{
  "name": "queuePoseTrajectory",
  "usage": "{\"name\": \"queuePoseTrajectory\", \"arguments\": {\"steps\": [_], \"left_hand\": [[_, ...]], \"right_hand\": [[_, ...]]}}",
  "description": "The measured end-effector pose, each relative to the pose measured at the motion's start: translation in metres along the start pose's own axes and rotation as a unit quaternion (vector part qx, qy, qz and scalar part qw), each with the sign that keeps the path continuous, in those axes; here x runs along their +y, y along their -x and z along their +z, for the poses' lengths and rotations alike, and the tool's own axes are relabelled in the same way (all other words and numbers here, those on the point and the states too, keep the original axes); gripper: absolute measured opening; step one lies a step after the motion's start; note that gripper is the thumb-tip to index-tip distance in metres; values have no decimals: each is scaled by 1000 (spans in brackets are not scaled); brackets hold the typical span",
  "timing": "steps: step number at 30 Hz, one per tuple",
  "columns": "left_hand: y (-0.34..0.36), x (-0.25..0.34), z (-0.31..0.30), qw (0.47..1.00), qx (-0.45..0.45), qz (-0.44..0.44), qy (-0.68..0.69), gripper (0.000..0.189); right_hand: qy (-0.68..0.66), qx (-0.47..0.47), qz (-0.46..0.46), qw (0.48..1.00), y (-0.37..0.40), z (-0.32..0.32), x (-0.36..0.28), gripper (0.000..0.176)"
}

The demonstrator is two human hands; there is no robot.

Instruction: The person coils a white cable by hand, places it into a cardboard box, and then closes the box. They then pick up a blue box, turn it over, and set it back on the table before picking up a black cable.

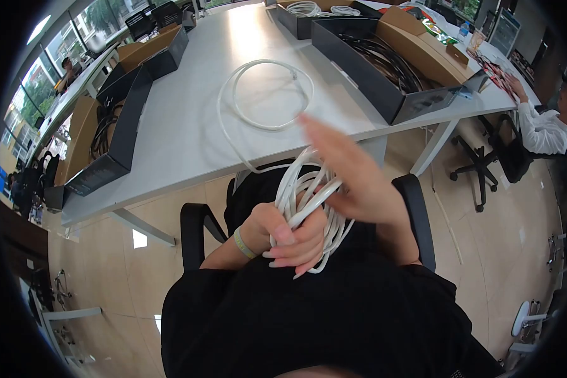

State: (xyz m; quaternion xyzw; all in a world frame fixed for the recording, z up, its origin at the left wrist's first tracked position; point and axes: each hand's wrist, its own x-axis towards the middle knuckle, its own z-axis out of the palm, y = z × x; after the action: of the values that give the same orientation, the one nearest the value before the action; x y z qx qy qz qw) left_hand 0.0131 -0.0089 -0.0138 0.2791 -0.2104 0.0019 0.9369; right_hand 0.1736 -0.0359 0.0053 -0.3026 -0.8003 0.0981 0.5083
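Observation:
A thick coil of white cable (pixel 288 189) hangs over the lap, with my left hand (pixel 290 234) wrapped round its lower left side. My right hand (pixel 356 176) is beside the coil's upper right part, its fingers stretched toward the table and blurred by motion; the thumb side lies close to the strands, and whether it touches them cannot be made out. From the coil one strand runs up onto the white table (pixel 189 126), where a loose loop of the same cable (pixel 256 125) lies with a small connector near its right side.
An open black box (pixel 412 108) with black cables stands at the right, another box (pixel 290 24) with white cables behind it. Boxes (pixel 116 154) with black cables line the left edge. A person in a white shirt (pixel 544 131) sits at the far right. Chair armrests flank my lap.

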Motion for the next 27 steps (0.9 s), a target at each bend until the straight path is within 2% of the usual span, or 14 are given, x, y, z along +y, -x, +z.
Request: {"name": "queuePoseTrajectory", "arguments": {"steps": [1, 4, 7, 10, 12, 13, 17, 18, 19, 21, 23, 24, 25, 27], "left_hand": [[-1, -2, -1, 1000, -5, -6, 0, 16], [-6, -3, -5, 988, -98, 6, -120, 15], [-6, 0, -4, 989, -74, 4, -130, 16], [-16, -9, -20, 979, -175, 13, -106, 36], [-18, -15, -30, 965, -258, 14, -50, 68], [-16, -17, -27, 964, -263, 13, -47, 68], [-9, -14, -11, 984, -138, -51, -105, 52], [-3, -12, -5, 981, -42, -87, -166, 44], [0, -10, 1, 965, 54, -122, -225, 37], [2, -8, 10, 974, 66, -99, -190, 25], [8, -6, 16, 970, -68, -13, -233, 20], [0, 5, 19, 952, -207, -46, -222, 20], [-3, 14, 26, 952, -204, -45, -222, 20], [-1, 28, 42, 918, -296, 48, -258, 24]], "right_hand": [[86, -68, -66, 992, -4, 1, -2, 74], [74, -9, -58, 996, -10, 12, -5, 57], [99, 42, -79, 991, -8, 20, 7, 41], [82, 109, -152, 979, -8, 26, 15, 22], [101, 112, -164, 975, -7, 25, 13, 22], [115, 114, -179, 970, -7, 24, 12, 22], [90, 71, -224, 968, -8, 14, 12, 21], [88, 72, -223, 968, -8, 14, 14, 21], [51, 54, -210, 975, -9, 13, 17, 28], [11, 37, -201, 979, -6, 12, 17, 35], [-263, 88, -3, 961, 3, 10, 11, 62], [-362, 18, 35, 932, 13, 6, 25, 90], [-365, 17, 36, 930, 24, 7, 35, 90], [-470, -166, 58, 865, 39, 12, 47, 94]]}}
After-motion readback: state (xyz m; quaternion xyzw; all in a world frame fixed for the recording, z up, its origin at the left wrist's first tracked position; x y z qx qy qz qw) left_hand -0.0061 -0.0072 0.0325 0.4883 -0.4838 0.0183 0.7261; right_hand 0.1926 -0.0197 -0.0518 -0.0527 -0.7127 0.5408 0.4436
